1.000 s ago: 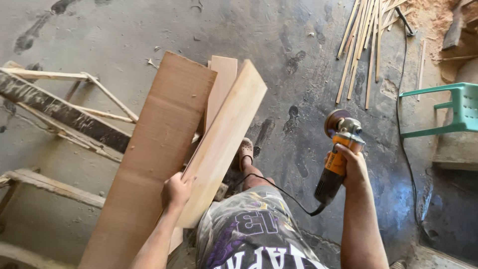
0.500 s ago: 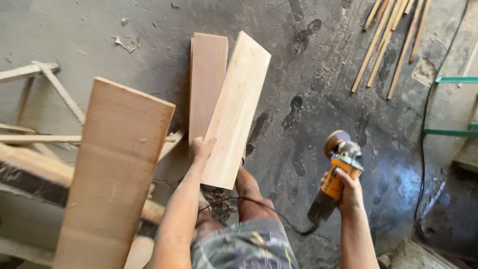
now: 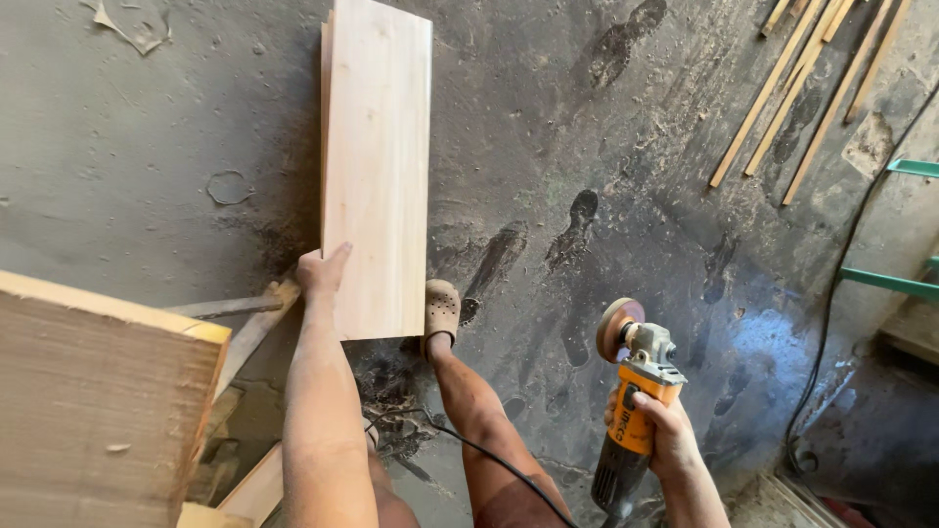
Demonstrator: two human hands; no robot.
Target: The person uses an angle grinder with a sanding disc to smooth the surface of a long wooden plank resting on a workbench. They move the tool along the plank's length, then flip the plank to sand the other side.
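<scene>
A pale wooden board (image 3: 377, 166) stretches from the middle of the view toward the far edge, over a dusty grey concrete floor (image 3: 147, 147). At the near left, a broad brown plank (image 3: 98, 401) fills the corner, with rough wooden struts (image 3: 245, 328) beside it. The left hand (image 3: 321, 274) clasps the pale board at its near left corner, fingers on its face, seemingly to keep it steady. A second board edge shows just beneath its left side. A foot in a tan perforated clog (image 3: 440, 315) sits at the board's near right corner, perhaps bracing it. Further right, the right hand (image 3: 663, 430) wraps its grip closed around an orange-bodied angle grinder (image 3: 631, 411), sanding disc pointing away, held clear of the wood; a black cord (image 3: 469, 445) trails from it. The grinder bears a small dark label along its body. Thin wooden strips (image 3: 782, 108) lie at the far right.
</scene>
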